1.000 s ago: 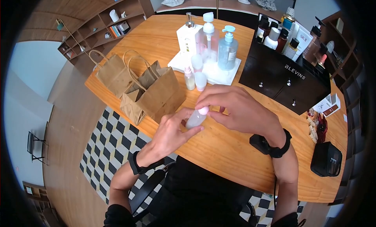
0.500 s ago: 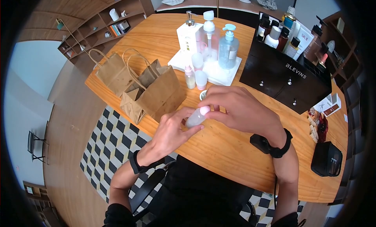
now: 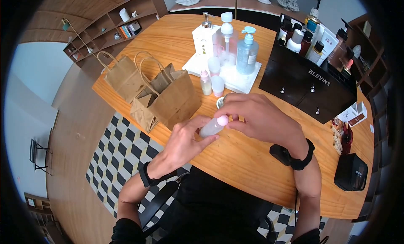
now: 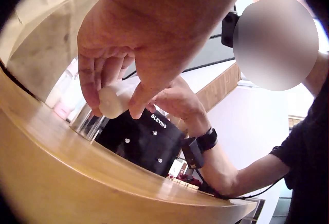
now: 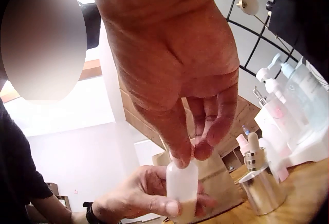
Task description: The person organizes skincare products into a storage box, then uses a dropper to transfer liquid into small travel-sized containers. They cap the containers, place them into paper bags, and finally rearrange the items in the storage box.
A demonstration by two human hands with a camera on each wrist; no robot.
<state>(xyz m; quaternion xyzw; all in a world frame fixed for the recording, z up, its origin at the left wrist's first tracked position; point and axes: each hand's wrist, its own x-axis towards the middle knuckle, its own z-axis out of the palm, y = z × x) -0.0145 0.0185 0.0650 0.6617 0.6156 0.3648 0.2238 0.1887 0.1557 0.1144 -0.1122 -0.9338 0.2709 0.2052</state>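
My left hand (image 3: pixel 183 141) holds a small translucent travel bottle (image 3: pixel 210 128) between thumb and fingers, tilted above the table's near part. A round pink cap (image 3: pixel 223 120) tops it, and the fingertips of my right hand (image 3: pixel 259 118) pinch that cap. Pale liquid fills the lower part of the bottle (image 5: pixel 182 190) in the right wrist view. Just beyond the right fingers stands a silver dropper bottle (image 5: pixel 262 190); the right hand mostly covers it in the head view. In the left wrist view the bottle's rounded base (image 4: pixel 113 102) faces the camera.
Brown paper bags (image 3: pixel 176 99) stand at the left. Behind the hands are a small pink-capped bottle (image 3: pixel 205 85), a pink-based bottle (image 3: pixel 217 86), and a white tray (image 3: pixel 244 85) with pump bottles. A black drawer organizer (image 3: pixel 303 86) full of cosmetics and a black pouch (image 3: pixel 350 172) occupy the right.
The right fingers have shifted slightly at the cap, uncovering the dropper bottle's rim behind them. Both hands stay nearly in place, and the head view has shifted a little.
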